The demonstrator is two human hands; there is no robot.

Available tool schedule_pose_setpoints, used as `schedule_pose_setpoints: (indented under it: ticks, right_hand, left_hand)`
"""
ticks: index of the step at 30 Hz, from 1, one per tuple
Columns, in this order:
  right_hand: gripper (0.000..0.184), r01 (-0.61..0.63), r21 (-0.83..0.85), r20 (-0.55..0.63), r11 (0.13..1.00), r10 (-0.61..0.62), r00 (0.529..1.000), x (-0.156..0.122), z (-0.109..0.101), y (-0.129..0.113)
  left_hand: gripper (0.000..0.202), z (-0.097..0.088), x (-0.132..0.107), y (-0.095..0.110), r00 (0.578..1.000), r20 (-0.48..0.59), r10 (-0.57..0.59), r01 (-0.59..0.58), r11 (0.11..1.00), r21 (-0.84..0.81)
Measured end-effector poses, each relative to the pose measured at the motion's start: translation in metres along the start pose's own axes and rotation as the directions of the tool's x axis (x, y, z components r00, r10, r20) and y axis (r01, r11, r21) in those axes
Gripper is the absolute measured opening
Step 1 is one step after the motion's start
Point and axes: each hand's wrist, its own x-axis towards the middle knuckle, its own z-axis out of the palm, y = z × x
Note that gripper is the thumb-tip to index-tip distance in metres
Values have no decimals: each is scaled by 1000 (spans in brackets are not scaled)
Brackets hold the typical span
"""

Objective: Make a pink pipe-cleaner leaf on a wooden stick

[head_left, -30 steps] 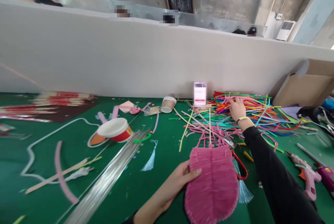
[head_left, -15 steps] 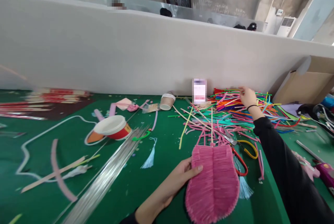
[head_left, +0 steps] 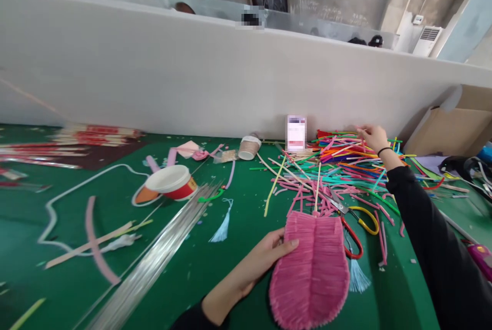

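Observation:
My left hand (head_left: 265, 258) grips the left edge of a pink petal-shaped pipe-cleaner piece (head_left: 309, 273), thumb on top and the other fingers partly hidden beneath. A ridge runs down its middle, and a pale thin stick (head_left: 318, 189) sticks out of its top end. My right hand (head_left: 373, 138) reaches over a pile of many-coloured pipe cleaners (head_left: 342, 153) at the back of the table. Its fingers are pinched together; what lies between them is too small to make out. Scissors (head_left: 355, 217) with red and yellow handles lie just right of the pink piece.
A lit phone (head_left: 295, 134) leans on the white partition (head_left: 192, 74). Left of it stand a small paper cup (head_left: 249, 148) and a red-and-white tub (head_left: 172, 184). A bundle of thin metal wires (head_left: 157, 253) and a blue tassel (head_left: 223, 227) lie mid-table. An open cardboard box (head_left: 442, 125) is at right.
My right hand has shifted slightly right over the pile, and its fingers look more pinched. A green pipe cleaner now shows beside the right forearm. My left hand keeps its hold; the view has turned slightly.

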Motion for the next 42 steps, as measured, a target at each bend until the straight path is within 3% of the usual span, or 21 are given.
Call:
schedule_pose_setpoints:
  ticks: [5, 13, 18, 21, 26, 29, 36, 42]
  right_hand:
    - [35, -9, 19, 44, 1000, 8, 999, -4, -10, 19]
    - [16, 12, -24, 132, 1000, -9, 991, -14, 11, 26]
    - [29, -22, 12, 95, 1000, 21, 995, -11, 0, 28]
    - [31, 5, 53, 156, 999, -13, 988, -17, -7, 31]
    - [19, 112, 143, 426, 983, -163, 890, -46, -3, 28]
    - [17, 160, 146, 485, 976, -212, 848, -64, 5, 23]
    - [19, 210, -17, 398, 978, -186, 898, -75, 18, 9]
    - [38, 211, -154, 332, 965, -151, 931, -76, 26, 5]
  left_hand:
    - [51, 0, 1, 0, 1000, -9, -10, 10, 1000, 17]
    - [51, 0, 2, 0, 1000, 11, -3, 2, 1000, 19]
    - [50, 2, 1, 1, 1000, -22, -12, 13, 1000, 10]
    - [50, 2, 0, 1, 999, -31, -21, 21, 1000, 11]
    - [49, 2, 1, 0, 1000, -16, -18, 19, 999, 28]
    - [50, 1, 2, 0, 1000, -15, -28, 28, 999, 32]
    - [49, 1, 1, 0, 1000, -8, -19, 20, 999, 39]
    - [50, 0, 1, -1, 1000, 13, -13, 12, 999, 31]
